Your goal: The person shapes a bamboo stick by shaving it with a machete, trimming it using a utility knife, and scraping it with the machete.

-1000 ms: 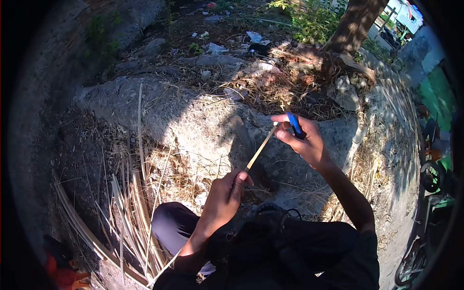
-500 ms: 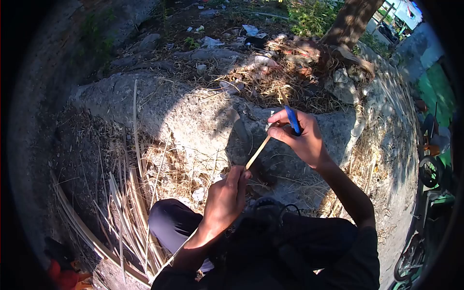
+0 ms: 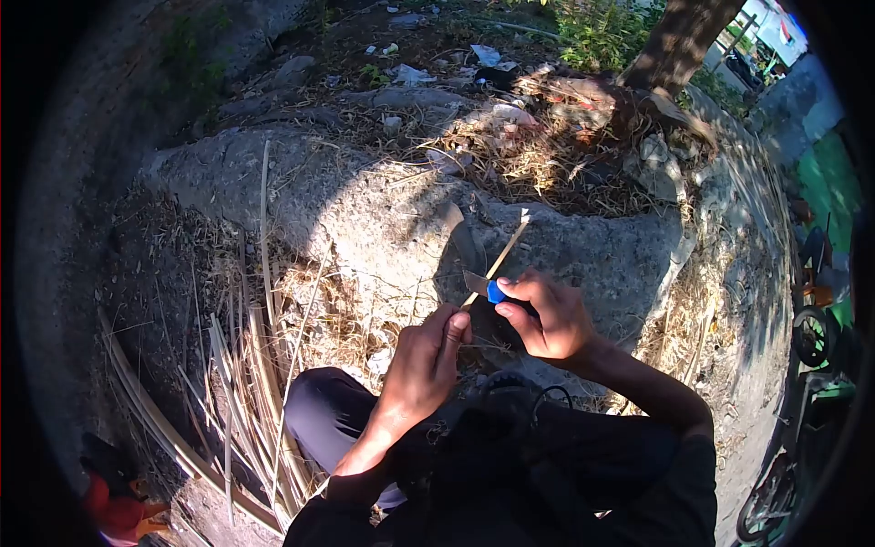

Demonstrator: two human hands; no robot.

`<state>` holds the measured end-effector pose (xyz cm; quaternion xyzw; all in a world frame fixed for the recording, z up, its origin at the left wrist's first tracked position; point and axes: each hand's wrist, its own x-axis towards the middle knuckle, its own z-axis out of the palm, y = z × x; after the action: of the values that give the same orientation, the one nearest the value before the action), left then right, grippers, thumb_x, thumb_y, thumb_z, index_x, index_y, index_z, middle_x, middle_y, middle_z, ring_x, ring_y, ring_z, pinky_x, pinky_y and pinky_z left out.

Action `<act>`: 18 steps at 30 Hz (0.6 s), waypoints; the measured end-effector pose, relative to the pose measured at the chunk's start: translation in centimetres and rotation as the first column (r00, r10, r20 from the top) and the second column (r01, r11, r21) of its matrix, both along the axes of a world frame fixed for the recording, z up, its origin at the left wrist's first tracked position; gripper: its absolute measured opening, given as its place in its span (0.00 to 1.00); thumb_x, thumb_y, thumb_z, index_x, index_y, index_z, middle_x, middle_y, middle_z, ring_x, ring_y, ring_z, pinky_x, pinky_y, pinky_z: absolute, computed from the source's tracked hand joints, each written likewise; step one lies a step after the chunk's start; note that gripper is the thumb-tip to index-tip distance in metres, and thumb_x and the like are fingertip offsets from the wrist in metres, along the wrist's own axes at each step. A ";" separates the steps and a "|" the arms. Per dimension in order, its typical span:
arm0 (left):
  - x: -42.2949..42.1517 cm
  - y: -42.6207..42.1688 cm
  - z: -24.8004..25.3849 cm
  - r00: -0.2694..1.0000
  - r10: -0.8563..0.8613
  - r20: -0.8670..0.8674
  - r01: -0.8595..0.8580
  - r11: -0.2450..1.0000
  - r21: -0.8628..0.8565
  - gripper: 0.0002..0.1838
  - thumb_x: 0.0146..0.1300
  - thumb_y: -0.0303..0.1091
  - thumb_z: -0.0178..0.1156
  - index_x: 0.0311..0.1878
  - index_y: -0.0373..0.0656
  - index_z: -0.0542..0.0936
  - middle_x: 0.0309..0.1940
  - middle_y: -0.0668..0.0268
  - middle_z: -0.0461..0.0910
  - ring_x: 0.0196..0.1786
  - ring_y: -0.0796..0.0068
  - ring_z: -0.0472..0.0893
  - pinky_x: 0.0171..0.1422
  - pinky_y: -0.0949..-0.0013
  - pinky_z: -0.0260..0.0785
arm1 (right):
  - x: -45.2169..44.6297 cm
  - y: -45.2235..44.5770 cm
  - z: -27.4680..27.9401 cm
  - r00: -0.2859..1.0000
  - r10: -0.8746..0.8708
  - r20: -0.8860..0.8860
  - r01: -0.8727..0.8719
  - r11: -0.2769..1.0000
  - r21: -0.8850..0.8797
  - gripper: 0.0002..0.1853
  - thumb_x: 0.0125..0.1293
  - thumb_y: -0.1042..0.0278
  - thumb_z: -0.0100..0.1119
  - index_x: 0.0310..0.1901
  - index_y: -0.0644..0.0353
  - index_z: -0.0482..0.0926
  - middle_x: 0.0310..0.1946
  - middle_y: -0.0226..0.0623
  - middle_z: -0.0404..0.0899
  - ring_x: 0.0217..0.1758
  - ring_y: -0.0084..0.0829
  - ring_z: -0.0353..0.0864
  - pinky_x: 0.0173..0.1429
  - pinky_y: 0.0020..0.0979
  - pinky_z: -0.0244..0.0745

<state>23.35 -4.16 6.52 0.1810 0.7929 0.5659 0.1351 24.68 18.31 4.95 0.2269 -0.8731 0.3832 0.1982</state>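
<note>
My left hand (image 3: 419, 366) is closed around the lower end of a thin pale wooden strip (image 3: 509, 246), thumb pressed on top. The strip slants up and to the right from that fist, and its far tip looks frayed. A blue utility knife (image 3: 495, 292) sits in my right hand (image 3: 554, 321), fingers and thumb wrapped round its handle. Its bare blade points left and crosses the strip just above my left hand, seeming to touch it. My palm hides the rest of the handle.
Long pale strips (image 3: 260, 401) lie bundled by my left knee. Ahead runs a rough concrete ledge (image 3: 365, 205) with dry grass and litter behind it. A tree trunk (image 3: 682, 46) rises at upper right. Motorbike parts (image 3: 811, 335) show at the right edge, a red-orange thing (image 3: 114, 510) at lower left.
My right hand has moved down and left, from the strip's upper part to just above my left hand. The knife has turned, so its blade now lies across the strip.
</note>
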 end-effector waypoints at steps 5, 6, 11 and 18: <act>-0.1 -0.4 -0.3 0.999 -0.006 0.048 0.006 1.000 0.009 0.20 0.86 0.41 0.49 0.39 0.36 0.77 0.18 0.58 0.70 0.21 0.67 0.71 0.30 0.61 0.62 | 0.0 -0.3 -0.4 1.000 -0.011 -0.029 0.012 0.999 0.032 0.14 0.70 0.71 0.71 0.54 0.60 0.81 0.32 0.37 0.81 0.25 0.38 0.84 0.23 0.37 0.76; -0.2 -0.5 -0.4 0.998 -0.016 0.053 0.015 1.000 0.007 0.21 0.86 0.43 0.49 0.39 0.36 0.77 0.18 0.58 0.70 0.21 0.68 0.71 0.30 0.61 0.62 | -0.1 -0.4 -0.6 0.999 -0.015 -0.031 0.016 0.999 0.038 0.14 0.70 0.71 0.71 0.55 0.60 0.81 0.32 0.37 0.81 0.25 0.37 0.84 0.23 0.36 0.76; -0.3 -0.5 -0.6 0.996 -0.027 0.091 0.026 1.000 0.013 0.23 0.86 0.45 0.48 0.38 0.37 0.76 0.19 0.59 0.71 0.22 0.69 0.70 0.31 0.61 0.62 | -0.1 -0.3 -0.8 0.998 -0.031 -0.047 0.035 0.997 0.076 0.15 0.70 0.71 0.71 0.56 0.61 0.82 0.31 0.35 0.80 0.24 0.35 0.83 0.22 0.35 0.75; -0.5 -0.2 -0.9 0.993 -0.012 0.115 0.012 1.000 0.003 0.22 0.86 0.44 0.48 0.37 0.37 0.76 0.19 0.59 0.70 0.22 0.68 0.70 0.32 0.61 0.63 | -0.7 0.4 -1.6 0.990 -0.065 -0.126 0.079 0.991 0.111 0.16 0.69 0.72 0.71 0.56 0.59 0.82 0.31 0.36 0.80 0.25 0.34 0.83 0.23 0.35 0.75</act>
<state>22.88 -4.40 5.58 0.1530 0.7820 0.5757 0.1835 23.94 18.69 3.38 0.2294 -0.8876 0.3102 0.2515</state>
